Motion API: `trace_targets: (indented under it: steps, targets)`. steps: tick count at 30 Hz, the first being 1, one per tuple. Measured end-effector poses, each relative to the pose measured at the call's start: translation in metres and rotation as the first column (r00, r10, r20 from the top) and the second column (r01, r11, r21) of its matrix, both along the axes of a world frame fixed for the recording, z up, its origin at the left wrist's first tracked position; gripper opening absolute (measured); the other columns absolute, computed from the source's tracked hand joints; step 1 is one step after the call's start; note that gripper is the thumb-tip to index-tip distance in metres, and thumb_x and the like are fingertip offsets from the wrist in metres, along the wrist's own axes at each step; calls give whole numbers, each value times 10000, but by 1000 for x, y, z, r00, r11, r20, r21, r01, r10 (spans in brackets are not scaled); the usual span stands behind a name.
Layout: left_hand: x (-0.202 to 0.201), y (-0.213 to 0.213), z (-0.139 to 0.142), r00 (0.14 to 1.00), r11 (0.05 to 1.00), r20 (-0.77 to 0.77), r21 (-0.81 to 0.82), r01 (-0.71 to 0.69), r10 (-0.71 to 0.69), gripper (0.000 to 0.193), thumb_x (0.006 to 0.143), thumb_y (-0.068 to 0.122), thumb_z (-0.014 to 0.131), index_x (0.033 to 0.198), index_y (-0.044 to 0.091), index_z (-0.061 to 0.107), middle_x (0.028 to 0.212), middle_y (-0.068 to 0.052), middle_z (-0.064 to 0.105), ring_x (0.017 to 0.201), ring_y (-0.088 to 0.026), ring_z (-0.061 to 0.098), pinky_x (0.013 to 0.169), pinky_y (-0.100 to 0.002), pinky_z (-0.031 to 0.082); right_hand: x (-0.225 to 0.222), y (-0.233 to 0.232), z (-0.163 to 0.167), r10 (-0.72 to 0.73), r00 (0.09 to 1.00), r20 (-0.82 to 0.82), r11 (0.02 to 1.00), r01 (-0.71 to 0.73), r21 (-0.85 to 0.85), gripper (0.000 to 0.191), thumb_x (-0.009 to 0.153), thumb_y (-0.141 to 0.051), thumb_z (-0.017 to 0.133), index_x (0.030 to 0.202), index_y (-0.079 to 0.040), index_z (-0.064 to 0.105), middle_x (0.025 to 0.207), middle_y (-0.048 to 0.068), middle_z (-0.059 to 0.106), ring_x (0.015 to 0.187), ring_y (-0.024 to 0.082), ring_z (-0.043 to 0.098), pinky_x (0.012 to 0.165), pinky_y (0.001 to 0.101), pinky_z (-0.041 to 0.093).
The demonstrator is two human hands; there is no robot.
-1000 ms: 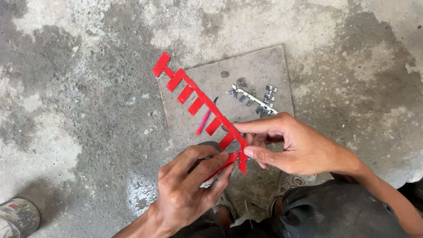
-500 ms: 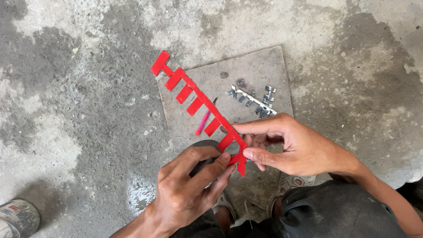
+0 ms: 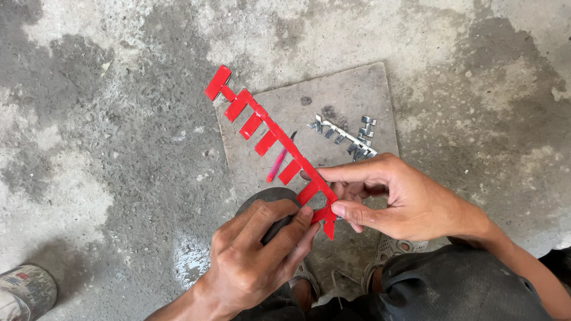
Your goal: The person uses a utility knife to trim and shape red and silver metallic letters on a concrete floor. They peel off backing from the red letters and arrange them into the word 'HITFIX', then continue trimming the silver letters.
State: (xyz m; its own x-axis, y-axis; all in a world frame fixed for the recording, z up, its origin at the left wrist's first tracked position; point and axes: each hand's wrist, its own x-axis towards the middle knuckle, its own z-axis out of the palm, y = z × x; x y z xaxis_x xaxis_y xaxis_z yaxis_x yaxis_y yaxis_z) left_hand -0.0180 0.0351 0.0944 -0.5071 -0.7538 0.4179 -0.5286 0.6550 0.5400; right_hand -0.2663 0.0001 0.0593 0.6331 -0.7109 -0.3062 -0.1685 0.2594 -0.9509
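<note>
Right hand: thumb and forefinger pinch the lower end of the red comb-shaped strip.
Left hand: fingers closed against the strip's lower tip.
Strip position: held diagonally above a grey slab.
On slab: chrome letters, pink pen.

A flat grey slab lies on the rough concrete floor. Shiny metal letters and a pink pen rest on it.
</note>
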Motion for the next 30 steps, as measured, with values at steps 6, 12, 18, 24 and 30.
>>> trace_targets:
  steps: [6, 12, 18, 24, 30]
  targets:
    - [0, -1, 2, 1000, 999, 27, -34, 10, -9, 274, 821, 59, 886, 1046, 8, 738, 1007, -91, 663, 738, -189, 693, 577, -309, 558, 0, 0, -1, -16, 1000, 19, 1000, 16, 0, 559, 901, -131, 705, 1435, -40, 571, 714, 25, 739, 577, 89, 679, 561, 272, 613]
    - [1, -3, 4, 999, 999, 36, -40, 25, -23, 268, 824, 60, 884, 1041, 8, 736, 1000, -87, 662, 721, -186, 676, 574, -312, 551, 0, -1, -1, -23, 1000, 17, 1000, 23, -7, 559, 903, -132, 707, 1435, -27, 572, 729, 29, 744, 593, 90, 680, 577, 273, 616]
    - [3, -6, 7, 999, 998, 35, -47, 40, -38, 232, 846, 61, 882, 1028, 31, 742, 982, -57, 659, 708, -161, 666, 568, -307, 536, 2, -3, 3, -16, 1000, -14, 1000, 16, 20, 558, 889, -137, 708, 1425, -56, 579, 720, 27, 746, 573, 87, 673, 556, 270, 609]
    - [5, -9, 9, 998, 998, 15, -3, 57, -57, 252, 830, 78, 874, 1046, 39, 751, 979, -56, 666, 738, -160, 686, 579, -295, 550, 2, -5, 6, 15, 1000, 4, 1000, -15, 12, 565, 899, -150, 708, 1444, -82, 578, 683, 17, 709, 551, 82, 637, 539, 265, 584]
    - [6, -10, 8, 997, 997, -37, 21, 73, -72, 248, 849, 88, 867, 1063, 47, 748, 993, -50, 667, 785, -160, 707, 623, -287, 581, 2, -4, 5, 20, 999, 36, 999, -21, 40, 565, 902, -149, 711, 1446, -74, 580, 690, 15, 706, 556, 83, 624, 544, 271, 583]
